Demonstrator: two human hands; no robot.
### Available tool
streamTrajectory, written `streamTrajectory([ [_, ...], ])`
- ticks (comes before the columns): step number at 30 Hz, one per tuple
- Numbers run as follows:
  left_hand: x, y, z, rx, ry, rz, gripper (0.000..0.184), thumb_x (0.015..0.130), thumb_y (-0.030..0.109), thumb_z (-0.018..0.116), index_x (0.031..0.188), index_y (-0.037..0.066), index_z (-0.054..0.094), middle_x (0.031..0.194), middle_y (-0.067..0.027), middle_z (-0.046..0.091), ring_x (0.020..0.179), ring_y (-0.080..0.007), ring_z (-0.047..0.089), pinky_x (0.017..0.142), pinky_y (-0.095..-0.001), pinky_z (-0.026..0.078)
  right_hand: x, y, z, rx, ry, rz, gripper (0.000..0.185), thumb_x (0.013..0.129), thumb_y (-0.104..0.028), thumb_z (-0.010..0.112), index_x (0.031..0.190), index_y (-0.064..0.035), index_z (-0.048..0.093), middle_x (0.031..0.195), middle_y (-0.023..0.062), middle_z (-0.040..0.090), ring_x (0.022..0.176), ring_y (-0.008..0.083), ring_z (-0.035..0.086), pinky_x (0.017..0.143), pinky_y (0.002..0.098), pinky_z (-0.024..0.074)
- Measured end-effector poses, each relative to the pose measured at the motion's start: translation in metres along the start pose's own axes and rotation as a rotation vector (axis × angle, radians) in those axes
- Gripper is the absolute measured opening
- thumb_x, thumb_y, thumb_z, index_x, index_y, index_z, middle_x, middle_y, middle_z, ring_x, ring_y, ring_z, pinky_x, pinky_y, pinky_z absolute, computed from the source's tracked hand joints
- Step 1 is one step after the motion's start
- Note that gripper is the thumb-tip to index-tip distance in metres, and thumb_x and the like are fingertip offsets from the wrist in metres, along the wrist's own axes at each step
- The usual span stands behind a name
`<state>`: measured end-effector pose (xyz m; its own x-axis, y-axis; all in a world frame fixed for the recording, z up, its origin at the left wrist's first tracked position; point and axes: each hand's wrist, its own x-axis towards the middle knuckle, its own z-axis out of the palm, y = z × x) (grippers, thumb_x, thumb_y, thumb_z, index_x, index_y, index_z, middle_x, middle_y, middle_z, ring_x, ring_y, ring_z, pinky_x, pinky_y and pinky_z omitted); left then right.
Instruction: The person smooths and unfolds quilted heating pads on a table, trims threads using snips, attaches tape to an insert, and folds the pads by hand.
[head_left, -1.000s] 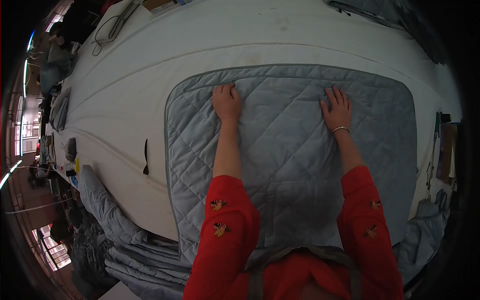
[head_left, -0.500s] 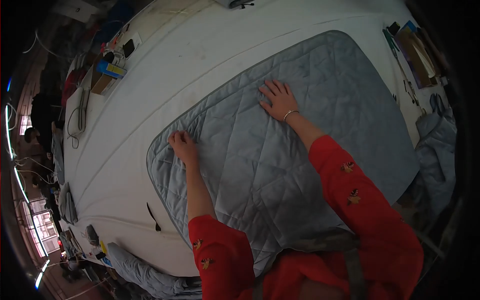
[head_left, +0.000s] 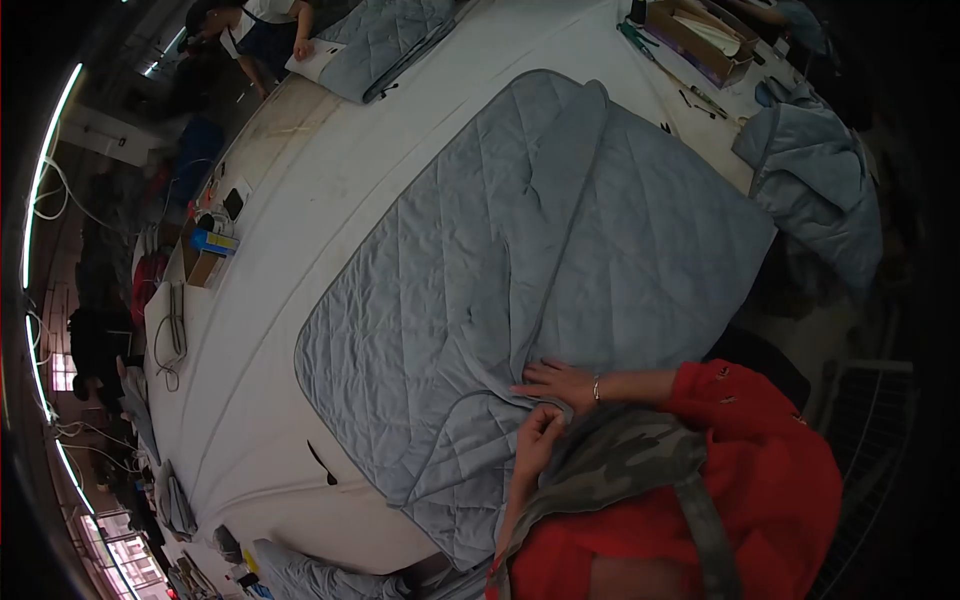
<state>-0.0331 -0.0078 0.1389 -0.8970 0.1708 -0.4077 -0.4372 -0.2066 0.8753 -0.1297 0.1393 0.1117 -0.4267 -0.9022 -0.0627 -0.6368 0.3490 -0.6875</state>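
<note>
Pale table (head_left: pixel 255 400) — quilt (head_left: pixel 400 300) partly hidden beneath hands (head_left: pixel 563 384) (head_left: pixel 539 438)

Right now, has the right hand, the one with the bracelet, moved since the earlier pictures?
Yes. Judged against the cardboard box on the white table, the right hand has moved away, back toward the person's body, near the left hand.

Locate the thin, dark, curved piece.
In the head view, the thin, dark, curved piece lies on the white cloth-covered table, on the person's left, beside but apart from the grey quilted fabric.
</note>
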Motion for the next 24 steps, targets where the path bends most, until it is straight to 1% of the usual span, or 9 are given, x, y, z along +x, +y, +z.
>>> streamTrajectory([
  [4, -0.025, 0.04, 0.03, 0.079, -0.215, -0.004, 0.008, 0.086, 0.01, 0.055, 0.088, 0.003, 0.053, 0.076, 0.0006, 0.053, 0.064, -0.0076, 0.05, 0.059, -0.0202, 0.04, -0.045, -0.043, -0.008, 0.198, 0.225, 0.007, 0.106, 0.051, -0.038, 0.076, 0.139, -0.0186, 0.02, 0.128, 0.0176, 0.033, 0.126, 0.0356, 0.025, 0.102, 0.0454, 0.0208],
  [6, -0.026, 0.063, 0.042, 0.139, -0.258, 0.067, 0.008, 0.085, 0.01, 0.055, 0.088, 0.003, 0.053, 0.077, 0.0001, 0.053, 0.064, -0.0075, 0.05, 0.059, -0.0199, 0.04, -0.052, -0.064, -0.037, 0.301, 0.391, -0.084, 0.085, 0.06, -0.031, 0.073, 0.133, -0.0145, 0.033, 0.117, 0.0164, 0.044, 0.114, 0.0332, 0.04, 0.095, 0.041, 0.0316],
  [7, -0.029, 0.076, 0.05, 0.223, -0.27, 0.204, 0.009, 0.085, 0.01, 0.056, 0.088, 0.002, 0.052, 0.08, -0.0013, 0.054, 0.065, -0.0088, 0.05, 0.06, -0.0208, 0.04, -0.053, -0.062, -0.035, 0.303, 0.404, -0.076, 0.085, 0.06, -0.031, 0.073, 0.133, -0.0145, 0.033, 0.117, 0.0164, 0.044, 0.114, 0.0332, 0.04, 0.095, 0.041, 0.0316],
  [9, -0.034, 0.092, 0.064, 0.306, -0.287, 0.33, 0.01, 0.085, 0.009, 0.056, 0.089, 0.001, 0.052, 0.082, -0.0026, 0.055, 0.067, -0.0101, 0.051, 0.062, -0.0216, 0.041, -0.054, -0.057, -0.021, 0.379, 0.539, -0.069, 0.055, 0.065, -0.02, 0.07, 0.115, -0.0081, 0.051, 0.101, 0.013, 0.056, 0.093, 0.0268, 0.055, 0.079, 0.0325, 0.0422],
  [11, -0.034, 0.102, 0.078, 0.693, -0.162, 0.869, 0.019, 0.079, 0.009, 0.062, 0.094, 0.002, 0.054, 0.097, -0.0071, 0.057, 0.08, -0.0153, 0.055, 0.068, -0.0262, 0.044, -0.069, -0.082, -0.032, 0.588, 0.669, 0.012, 0.041, 0.066, -0.015, 0.068, 0.104, -0.0057, 0.054, 0.091, 0.0112, 0.059, 0.082, 0.0248, 0.057, 0.072, 0.0297, 0.0432],
  [15, -0.041, 0.109, 0.114, 0.807, 0.046, 1.056, 0.052, 0.07, 0.015, 0.072, 0.115, 0.005, 0.048, 0.123, -0.0145, 0.046, 0.106, -0.0245, 0.05, 0.084, -0.0334, 0.043, -0.098, -0.104, -0.064, 0.946, 0.752, 0.079, 0.019, 0.067, -0.01, 0.063, 0.083, -0.0028, 0.057, 0.076, 0.0101, 0.061, 0.068, 0.0218, 0.059, 0.061, 0.0271, 0.0434],
  [18, -0.035, 0.093, 0.136, 0.093, -0.231, 0.75, 0.077, 0.062, 0.016, 0.076, 0.128, 0.008, 0.037, 0.137, -0.0186, 0.03, 0.121, -0.028, 0.038, 0.097, -0.0383, 0.034, -0.108, -0.104, -0.083, 0.576, 0.682, -0.164, 0.016, 0.068, -0.01, 0.061, 0.083, -0.0049, 0.057, 0.078, 0.0105, 0.061, 0.067, 0.0234, 0.059, 0.06, 0.0295, 0.0441],
  [21, -0.017, 0.081, 0.132, 0.088, -0.256, 0.471, 0.078, 0.06, 0.011, 0.076, 0.127, 0.006, 0.035, 0.139, -0.0194, 0.026, 0.123, -0.0271, 0.036, 0.099, -0.0368, 0.033, -0.119, -0.097, -0.109, 0.28, 0.656, -0.216, 0.017, 0.068, -0.012, 0.061, 0.084, -0.0067, 0.058, 0.081, 0.0079, 0.062, 0.074, 0.025, 0.058, 0.063, 0.0337, 0.0446],
  [24, 0.014, 0.063, 0.132, 0.472, -0.119, 0.47, 0.061, 0.063, 0.011, 0.072, 0.118, 0.003, 0.047, 0.128, -0.0195, 0.043, 0.112, -0.0253, 0.048, 0.09, -0.0324, 0.04, -0.135, -0.077, -0.131, 0.238, 0.553, -0.106, 0.021, 0.068, -0.019, 0.065, 0.084, -0.0078, 0.058, 0.084, 0.0063, 0.06, 0.084, 0.0266, 0.055, 0.068, 0.0373, 0.0442],
])
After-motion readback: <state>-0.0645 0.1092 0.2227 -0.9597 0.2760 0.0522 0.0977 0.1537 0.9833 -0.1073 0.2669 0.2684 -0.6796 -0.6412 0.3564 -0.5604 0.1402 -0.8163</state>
